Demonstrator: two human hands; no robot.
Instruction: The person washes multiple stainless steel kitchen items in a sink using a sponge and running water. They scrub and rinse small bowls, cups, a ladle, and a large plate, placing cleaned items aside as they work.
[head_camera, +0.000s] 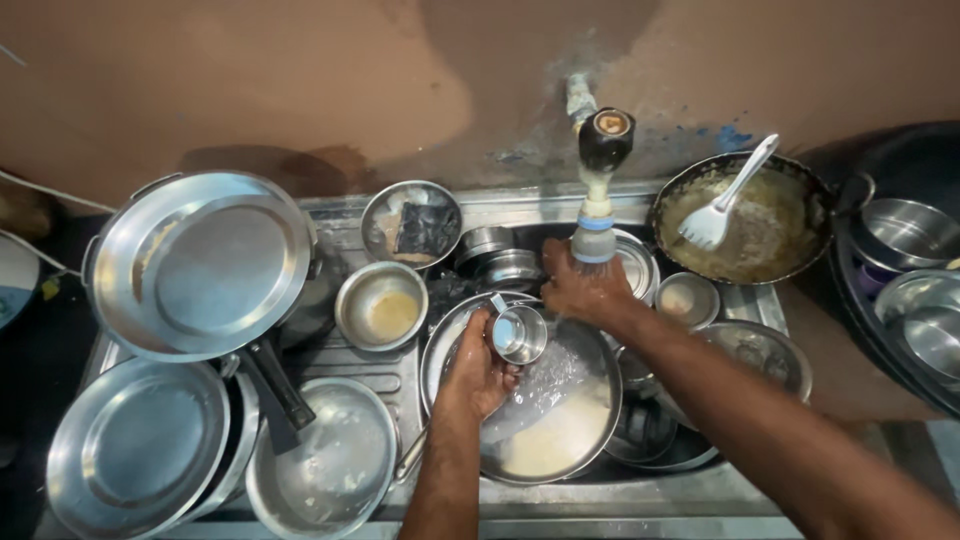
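At the centre of the frame, the left hand (475, 375) grips a small steel cup (520, 335) by its rim over a large plate (600, 400) in the sink (740, 495), while the right hand (585, 290) closes around the tap's spout (593, 235) above. The cup looks light, stiff and probably slick with water, best pinched at rim and base. Pans (200, 265) fill the left; a dirty wok (745, 220) and spatula (725, 200) sit upper right.

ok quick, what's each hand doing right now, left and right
Left hand: closed on a small steel cup, held over the big steel plate.
Right hand: under the tap nozzle; whether it grips anything cannot be told.
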